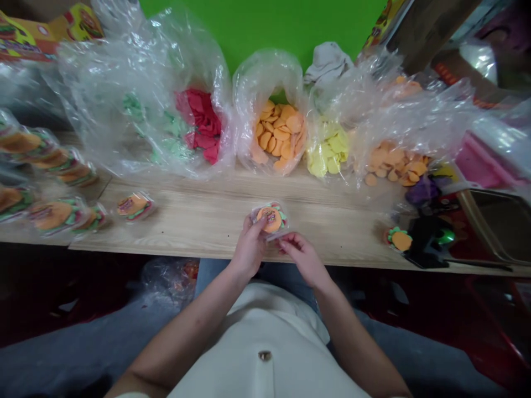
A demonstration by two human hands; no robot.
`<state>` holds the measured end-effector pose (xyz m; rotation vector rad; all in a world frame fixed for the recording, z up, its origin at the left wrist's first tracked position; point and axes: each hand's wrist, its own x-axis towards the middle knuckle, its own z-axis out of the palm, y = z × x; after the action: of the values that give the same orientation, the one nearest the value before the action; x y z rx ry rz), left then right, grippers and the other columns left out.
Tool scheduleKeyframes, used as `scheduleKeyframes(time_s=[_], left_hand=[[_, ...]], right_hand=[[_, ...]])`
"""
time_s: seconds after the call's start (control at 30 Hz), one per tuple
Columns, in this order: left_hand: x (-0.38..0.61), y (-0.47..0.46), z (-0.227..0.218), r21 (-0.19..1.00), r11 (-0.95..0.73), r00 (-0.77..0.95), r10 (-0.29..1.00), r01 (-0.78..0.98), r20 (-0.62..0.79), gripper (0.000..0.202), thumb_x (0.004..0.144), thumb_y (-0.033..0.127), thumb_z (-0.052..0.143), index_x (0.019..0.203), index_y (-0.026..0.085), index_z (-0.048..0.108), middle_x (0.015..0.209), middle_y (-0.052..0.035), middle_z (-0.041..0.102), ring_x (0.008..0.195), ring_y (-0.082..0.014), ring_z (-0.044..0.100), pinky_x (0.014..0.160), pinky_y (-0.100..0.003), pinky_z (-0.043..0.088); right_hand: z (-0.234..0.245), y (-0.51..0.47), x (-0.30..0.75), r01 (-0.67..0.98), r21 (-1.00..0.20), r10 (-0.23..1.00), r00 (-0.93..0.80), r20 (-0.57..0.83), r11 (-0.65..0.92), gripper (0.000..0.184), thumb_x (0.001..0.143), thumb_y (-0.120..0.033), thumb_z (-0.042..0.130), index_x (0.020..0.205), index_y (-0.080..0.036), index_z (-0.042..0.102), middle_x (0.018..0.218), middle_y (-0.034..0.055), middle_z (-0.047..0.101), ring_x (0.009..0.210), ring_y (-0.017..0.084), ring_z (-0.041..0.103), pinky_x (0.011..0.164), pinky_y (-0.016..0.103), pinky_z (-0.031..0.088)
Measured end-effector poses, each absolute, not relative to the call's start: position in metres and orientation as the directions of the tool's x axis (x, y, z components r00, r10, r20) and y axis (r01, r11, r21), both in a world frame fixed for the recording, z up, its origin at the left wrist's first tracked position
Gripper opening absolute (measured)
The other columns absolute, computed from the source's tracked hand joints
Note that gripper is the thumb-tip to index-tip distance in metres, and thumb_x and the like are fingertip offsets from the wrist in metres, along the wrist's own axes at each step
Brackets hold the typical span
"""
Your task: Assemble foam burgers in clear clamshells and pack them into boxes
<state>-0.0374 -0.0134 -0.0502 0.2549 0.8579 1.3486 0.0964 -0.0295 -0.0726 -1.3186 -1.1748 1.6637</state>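
Note:
A toy hamburger in a clear plastic pack [272,219] is held just over the front part of the table. It has an orange top with a printed label, and green and red layers show at its edge. My left hand [250,246] is closed on the pack's left side, thumb on top. At the lower right edge of the pack, my right hand [301,251] pinches with thumb and fingers bent; its fingertips are partly hidden. Another packed toy hamburger [134,207] lies on the table to the left.
Clear bags along the back hold red pieces [203,124], orange discs [282,132], yellow pieces [329,148] and pale orange discs [396,162]. Several packed burgers [56,213] crowd the left. A loose burger [400,239] sits by a black object [431,237] at the right.

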Motion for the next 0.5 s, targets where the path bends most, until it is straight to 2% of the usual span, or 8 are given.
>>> scheduleKeyframes(time_s=[0.1, 0.2, 0.27, 0.3, 0.37, 0.43, 0.5], left_hand=[[-0.04, -0.009, -0.047, 0.586, 0.312, 0.036, 0.9, -0.748, -0.434, 0.028, 0.078, 0.032, 0.059, 0.103, 0.021, 0.053, 0.1, -0.0039, 0.063, 0.088, -0.0167, 0.06, 0.069, -0.025, 0.047], [-0.045, -0.004, -0.043, 0.624, 0.254, -0.029, 0.913, -0.739, -0.406, 0.029, 0.08, 0.032, 0.058, 0.106, 0.022, 0.051, 0.108, -0.0045, 0.061, 0.095, -0.0176, 0.059, 0.071, -0.025, 0.047], [-0.047, -0.001, -0.041, 0.68, 0.132, -0.138, 0.934, -0.722, -0.329, 0.029, 0.079, 0.029, 0.06, 0.106, 0.024, 0.05, 0.115, -0.0034, 0.059, 0.102, -0.0176, 0.056, 0.08, -0.028, 0.046], [-0.049, 0.001, -0.041, 0.699, 0.083, -0.177, 0.94, -0.711, -0.292, 0.028, 0.079, 0.029, 0.06, 0.105, 0.024, 0.049, 0.117, -0.003, 0.058, 0.104, -0.0176, 0.055, 0.084, -0.03, 0.045], [-0.05, 0.003, -0.04, 0.719, 0.035, -0.205, 0.948, -0.694, -0.244, 0.027, 0.08, 0.028, 0.06, 0.103, 0.024, 0.048, 0.119, -0.0034, 0.056, 0.106, -0.0178, 0.054, 0.089, -0.034, 0.043], [-0.051, 0.003, -0.039, 0.73, 0.019, -0.216, 0.95, -0.683, -0.226, 0.027, 0.08, 0.028, 0.059, 0.104, 0.024, 0.047, 0.12, -0.0041, 0.055, 0.107, -0.0178, 0.053, 0.091, -0.037, 0.041], [-0.05, 0.001, -0.038, 0.732, 0.024, -0.214, 0.949, -0.681, -0.23, 0.028, 0.08, 0.028, 0.058, 0.105, 0.023, 0.046, 0.12, -0.0044, 0.055, 0.105, -0.0172, 0.054, 0.091, -0.036, 0.042]], right_hand=[[-0.08, -0.028, 0.097, 0.029, -0.928, 0.923, -0.101, -0.372, -0.371, 0.025, 0.075, -0.041, 0.058, 0.086, -0.019, 0.053, 0.074, 0.0007, 0.059, 0.064, 0.014, 0.055, 0.063, 0.029, 0.045], [-0.07, -0.032, 0.101, 0.281, -0.934, 0.963, 0.21, -0.166, -0.222, 0.023, 0.075, -0.04, 0.059, 0.085, -0.019, 0.055, 0.075, 0.0021, 0.059, 0.066, 0.015, 0.054, 0.066, 0.03, 0.044], [-0.055, -0.036, 0.101, 0.411, -0.896, 0.965, 0.256, -0.064, -0.168, 0.021, 0.077, -0.04, 0.057, 0.08, -0.02, 0.06, 0.077, 0.0039, 0.062, 0.071, 0.017, 0.055, 0.069, 0.031, 0.044], [-0.046, -0.037, 0.098, 0.42, -0.891, 0.971, 0.222, -0.083, -0.172, 0.022, 0.078, -0.041, 0.056, 0.078, -0.02, 0.061, 0.077, 0.0043, 0.063, 0.071, 0.017, 0.056, 0.069, 0.03, 0.044], [-0.034, -0.037, 0.088, 0.337, -0.911, 0.971, 0.105, -0.214, -0.237, 0.025, 0.078, -0.042, 0.055, 0.081, -0.019, 0.065, 0.076, 0.0044, 0.065, 0.068, 0.017, 0.058, 0.064, 0.029, 0.045], [-0.03, -0.032, 0.075, 0.178, -0.924, 0.938, -0.005, -0.346, -0.34, 0.028, 0.077, -0.043, 0.055, 0.086, -0.018, 0.066, 0.077, 0.0052, 0.067, 0.066, 0.016, 0.059, 0.056, 0.026, 0.044], [-0.034, -0.026, 0.064, 0.018, -0.913, 0.911, -0.063, -0.408, -0.408, 0.03, 0.076, -0.042, 0.057, 0.089, -0.016, 0.066, 0.08, 0.0061, 0.068, 0.067, 0.016, 0.06, 0.052, 0.024, 0.043]])
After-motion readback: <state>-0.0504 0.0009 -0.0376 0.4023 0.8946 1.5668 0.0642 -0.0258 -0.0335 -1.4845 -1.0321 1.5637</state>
